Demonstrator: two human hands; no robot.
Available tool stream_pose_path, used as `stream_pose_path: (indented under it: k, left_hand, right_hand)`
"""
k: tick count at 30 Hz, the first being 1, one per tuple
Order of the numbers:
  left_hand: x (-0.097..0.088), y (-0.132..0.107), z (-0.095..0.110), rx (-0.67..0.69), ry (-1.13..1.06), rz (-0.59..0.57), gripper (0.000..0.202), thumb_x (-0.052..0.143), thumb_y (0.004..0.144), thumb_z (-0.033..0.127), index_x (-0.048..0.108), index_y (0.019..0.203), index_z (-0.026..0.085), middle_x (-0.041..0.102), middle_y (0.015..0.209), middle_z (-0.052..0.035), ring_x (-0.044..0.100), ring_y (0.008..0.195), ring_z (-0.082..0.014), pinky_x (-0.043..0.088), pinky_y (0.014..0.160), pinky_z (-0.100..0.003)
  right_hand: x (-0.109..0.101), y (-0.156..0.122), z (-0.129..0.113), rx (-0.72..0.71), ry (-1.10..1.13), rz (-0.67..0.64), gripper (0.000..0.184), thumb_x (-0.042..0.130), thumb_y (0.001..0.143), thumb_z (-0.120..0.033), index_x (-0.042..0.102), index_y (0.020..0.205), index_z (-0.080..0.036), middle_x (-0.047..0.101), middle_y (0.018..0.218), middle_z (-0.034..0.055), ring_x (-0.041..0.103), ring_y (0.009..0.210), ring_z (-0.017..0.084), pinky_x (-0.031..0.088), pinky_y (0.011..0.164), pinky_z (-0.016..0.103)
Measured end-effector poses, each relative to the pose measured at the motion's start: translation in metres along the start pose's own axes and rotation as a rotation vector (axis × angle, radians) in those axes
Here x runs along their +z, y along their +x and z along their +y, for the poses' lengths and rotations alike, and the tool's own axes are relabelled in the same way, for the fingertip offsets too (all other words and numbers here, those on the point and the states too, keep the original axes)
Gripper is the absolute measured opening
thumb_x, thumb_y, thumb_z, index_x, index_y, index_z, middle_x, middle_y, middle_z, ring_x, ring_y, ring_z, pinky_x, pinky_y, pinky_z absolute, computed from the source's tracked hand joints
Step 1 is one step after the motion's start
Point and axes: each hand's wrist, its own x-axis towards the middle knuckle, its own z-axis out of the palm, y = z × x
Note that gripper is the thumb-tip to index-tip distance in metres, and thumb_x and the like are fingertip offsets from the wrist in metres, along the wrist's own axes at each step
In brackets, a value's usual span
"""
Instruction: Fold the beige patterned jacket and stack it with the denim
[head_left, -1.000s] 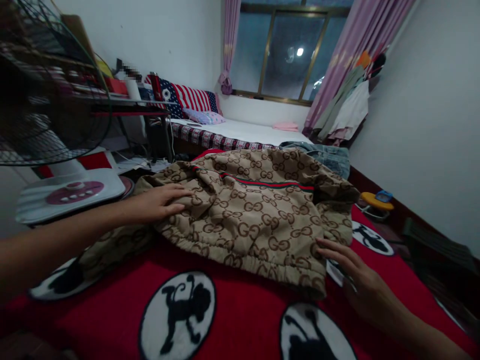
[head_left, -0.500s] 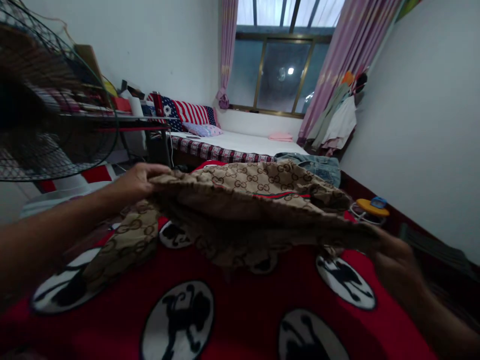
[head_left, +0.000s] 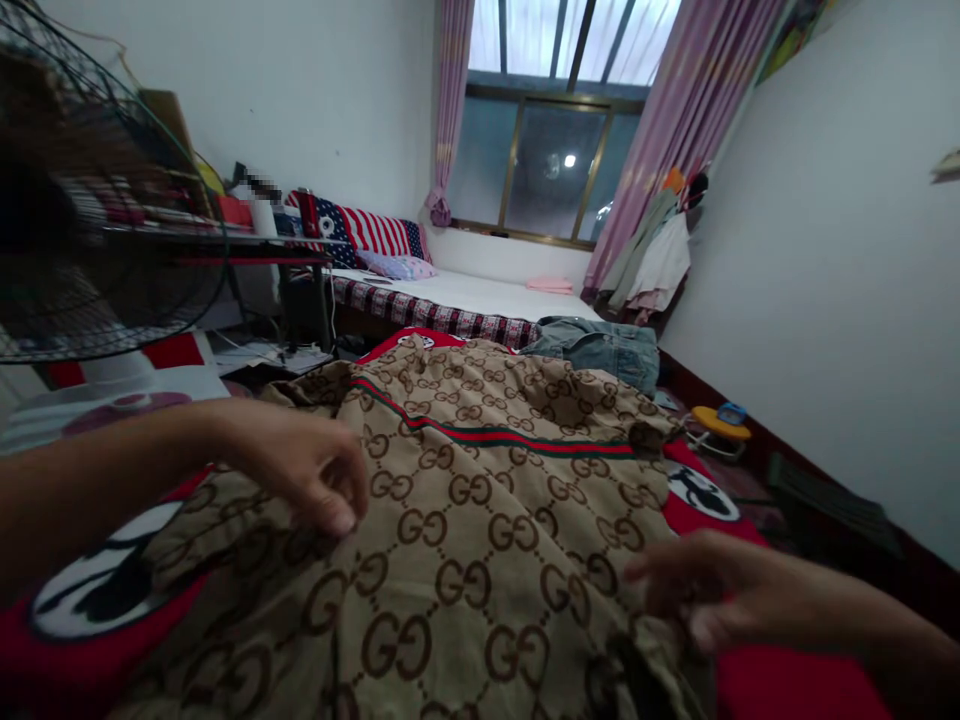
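A tan jacket with a brown double-G pattern and a green-red-green stripe lies spread over a red blanket with dark figures in white ovals. One sleeve lies at the left, partly under my forearm. My left hand is over the left part of the jacket, its fingers loosely bent, thumb apart, holding nothing. Near the jacket's lower right edge is my right hand, slightly blurred, with fingers apart and nothing in them. Whether the fingertips touch the cloth I cannot tell.
Folded denim clothing lies just beyond the jacket. A wire-caged fan stands close at the left, before a cluttered desk. Farther back is a bed under the window. A yellow stool stands at the right.
Both hands have let go of the jacket's gathered edge, which they held stretched and raised. The jacket now lies flat, reaching nearer to me. My view has tilted slightly.
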Motion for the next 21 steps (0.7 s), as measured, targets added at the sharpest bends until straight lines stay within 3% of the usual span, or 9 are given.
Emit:
stream_pose_path:
  k: [2, 4, 6, 9, 11, 13, 16, 19, 21]
  left_hand:
    - [-0.016, 0.034, 0.011, 0.060, 0.093, 0.201, 0.041, 0.059, 0.081, 0.051, 0.072, 0.107, 0.022, 0.074, 0.095, -0.0034, 0.066, 0.085, -0.0186, 0.049, 0.073, -0.023]
    - [-0.026, 0.078, 0.020, 0.097, 0.203, 0.374, 0.039, 0.052, 0.087, 0.046, 0.070, 0.110, 0.020, 0.073, 0.098, -0.0036, 0.066, 0.090, -0.0187, 0.048, 0.077, -0.024]
    - [-0.029, 0.127, 0.025, 0.089, 0.331, 0.533, 0.041, 0.053, 0.088, 0.042, 0.065, 0.120, 0.021, 0.070, 0.113, -0.0062, 0.063, 0.103, -0.0220, 0.048, 0.087, -0.027]
    - [-0.020, 0.191, 0.014, -0.077, 0.426, 0.769, 0.055, 0.049, 0.090, 0.048, 0.051, 0.138, 0.020, 0.054, 0.137, -0.0156, 0.050, 0.127, -0.0309, 0.041, 0.103, -0.041]
    - [-0.010, 0.220, -0.003, -0.214, 0.403, 0.861, 0.059, 0.041, 0.093, 0.054, 0.045, 0.143, 0.022, 0.042, 0.148, -0.0175, 0.037, 0.137, -0.0358, 0.032, 0.108, -0.052]
    - [0.000, 0.238, -0.020, -0.273, 0.379, 0.924, 0.062, 0.033, 0.094, 0.058, 0.041, 0.146, 0.025, 0.033, 0.154, -0.0160, 0.026, 0.142, -0.0369, 0.023, 0.111, -0.058]
    - [0.009, 0.249, -0.037, -0.260, 0.380, 0.990, 0.064, 0.029, 0.094, 0.062, 0.037, 0.148, 0.029, 0.030, 0.155, -0.0145, 0.023, 0.144, -0.0352, 0.016, 0.113, -0.058]
    - [0.011, 0.251, -0.041, -0.257, 0.381, 1.001, 0.064, 0.029, 0.093, 0.062, 0.037, 0.148, 0.030, 0.030, 0.156, -0.0136, 0.023, 0.144, -0.0344, 0.017, 0.114, -0.056]
    - [0.010, 0.251, -0.040, -0.255, 0.384, 1.008, 0.062, 0.029, 0.094, 0.061, 0.038, 0.147, 0.031, 0.030, 0.156, -0.0128, 0.023, 0.144, -0.0338, 0.017, 0.114, -0.056]
  right_hand:
    - [-0.016, 0.029, -0.012, -0.104, 0.140, 0.106, 0.059, 0.066, 0.075, -0.059, 0.067, 0.116, -0.018, 0.072, 0.100, 0.0110, 0.068, 0.090, 0.023, 0.054, 0.074, 0.032]
    - [-0.029, 0.069, -0.018, -0.176, 0.129, 0.430, 0.048, 0.063, 0.079, -0.055, 0.069, 0.109, -0.017, 0.072, 0.100, 0.0101, 0.067, 0.090, 0.022, 0.053, 0.077, 0.033]
    - [-0.043, 0.112, -0.015, -0.224, 0.007, 0.722, 0.038, 0.065, 0.077, -0.045, 0.070, 0.101, -0.017, 0.072, 0.098, 0.0091, 0.066, 0.090, 0.023, 0.053, 0.081, 0.036]
    - [-0.068, 0.162, 0.006, -0.273, -0.219, 1.064, 0.024, 0.060, 0.073, -0.025, 0.071, 0.093, -0.017, 0.071, 0.103, 0.0100, 0.063, 0.100, 0.025, 0.049, 0.092, 0.042]
    - [-0.090, 0.179, 0.026, -0.243, -0.310, 1.212, 0.028, 0.053, 0.072, -0.017, 0.070, 0.093, -0.016, 0.070, 0.107, 0.0116, 0.062, 0.105, 0.025, 0.045, 0.098, 0.043]
    - [-0.112, 0.187, 0.045, -0.113, -0.335, 1.269, 0.034, 0.047, 0.074, -0.014, 0.069, 0.100, -0.013, 0.069, 0.109, 0.0137, 0.062, 0.106, 0.025, 0.045, 0.098, 0.041]
    - [-0.140, 0.194, 0.065, 0.118, -0.365, 1.251, 0.039, 0.042, 0.080, -0.014, 0.066, 0.110, -0.009, 0.068, 0.114, 0.0165, 0.061, 0.109, 0.025, 0.045, 0.098, 0.039]
    - [-0.154, 0.203, 0.074, 0.181, -0.398, 1.224, 0.039, 0.046, 0.082, -0.017, 0.064, 0.116, -0.010, 0.067, 0.117, 0.0164, 0.061, 0.110, 0.027, 0.044, 0.099, 0.040]
    - [-0.154, 0.211, 0.075, 0.198, -0.420, 1.088, 0.047, 0.053, 0.080, -0.019, 0.058, 0.126, -0.011, 0.070, 0.112, 0.0145, 0.065, 0.102, 0.026, 0.048, 0.093, 0.039]
